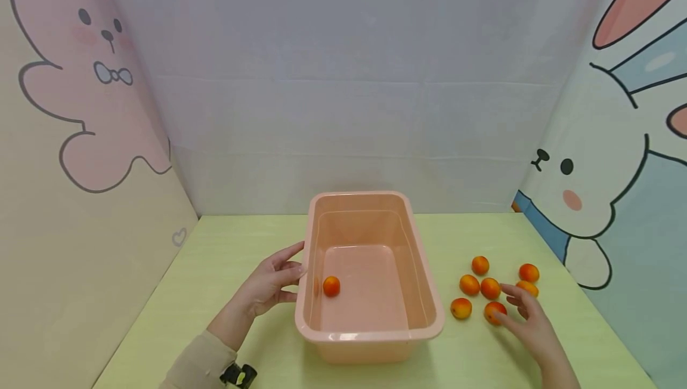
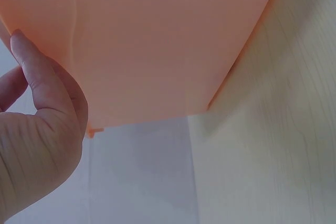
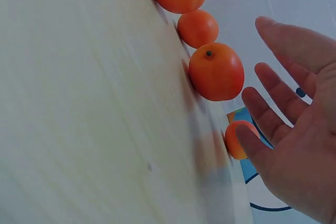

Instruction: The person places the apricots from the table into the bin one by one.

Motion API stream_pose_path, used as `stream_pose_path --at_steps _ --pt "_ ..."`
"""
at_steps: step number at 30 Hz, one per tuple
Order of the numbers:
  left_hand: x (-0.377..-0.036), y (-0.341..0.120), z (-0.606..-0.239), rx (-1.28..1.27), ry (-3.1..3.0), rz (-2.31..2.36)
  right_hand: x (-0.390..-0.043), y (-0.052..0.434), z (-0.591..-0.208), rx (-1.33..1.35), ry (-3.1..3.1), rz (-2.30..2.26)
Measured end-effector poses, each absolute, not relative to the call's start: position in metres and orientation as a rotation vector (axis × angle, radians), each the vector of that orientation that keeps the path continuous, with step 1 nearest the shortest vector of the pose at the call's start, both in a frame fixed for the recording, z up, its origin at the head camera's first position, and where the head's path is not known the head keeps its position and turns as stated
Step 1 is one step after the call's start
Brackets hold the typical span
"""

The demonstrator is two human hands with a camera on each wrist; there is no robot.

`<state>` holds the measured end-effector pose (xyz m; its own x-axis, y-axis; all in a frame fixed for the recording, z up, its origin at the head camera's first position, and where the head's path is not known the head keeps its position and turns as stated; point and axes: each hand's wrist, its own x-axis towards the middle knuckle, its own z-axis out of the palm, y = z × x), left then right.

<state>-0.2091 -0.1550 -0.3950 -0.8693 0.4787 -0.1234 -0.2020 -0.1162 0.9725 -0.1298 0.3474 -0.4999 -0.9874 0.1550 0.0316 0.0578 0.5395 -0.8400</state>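
Right hand (image 1: 528, 320) hovering open, fingers spread, over fruit cluster on bench (image 1: 225, 269). Nearest fruit (image 1: 494, 311) lying just under fingertips, contact not clear. Fruit appearing small, round, smooth, light; likely to roll. Advise enclosing it across widest part, thumb opposing fingers. Left hand (image 1: 274, 281) resting open against left wall of tub (image 1: 370, 332), steadying it. One fruit in tub (image 1: 331, 286), beside that hand.
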Motion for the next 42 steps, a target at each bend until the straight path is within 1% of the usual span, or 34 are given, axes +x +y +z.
stream_pose_path --at_steps 7,21,34,38,42 --pt "-0.209 -0.155 -0.395 0.302 1.721 2.028 -0.131 0.354 -0.510 -0.176 -2.728 1.480" --pt "-0.210 -0.155 -0.394 0.289 1.729 2.020 -0.134 0.356 -0.514 -0.188 -2.768 1.479" --pt "-0.210 -0.155 -0.396 0.277 1.729 2.021 -0.132 0.356 -0.508 -0.288 -2.826 1.395" --pt "-0.210 -0.154 -0.396 0.258 1.740 2.019 -0.131 0.356 -0.501 -0.320 -2.813 1.441" --pt "-0.210 -0.153 -0.395 0.248 1.752 2.016 -0.132 0.355 -0.491 -0.279 -2.788 1.424"
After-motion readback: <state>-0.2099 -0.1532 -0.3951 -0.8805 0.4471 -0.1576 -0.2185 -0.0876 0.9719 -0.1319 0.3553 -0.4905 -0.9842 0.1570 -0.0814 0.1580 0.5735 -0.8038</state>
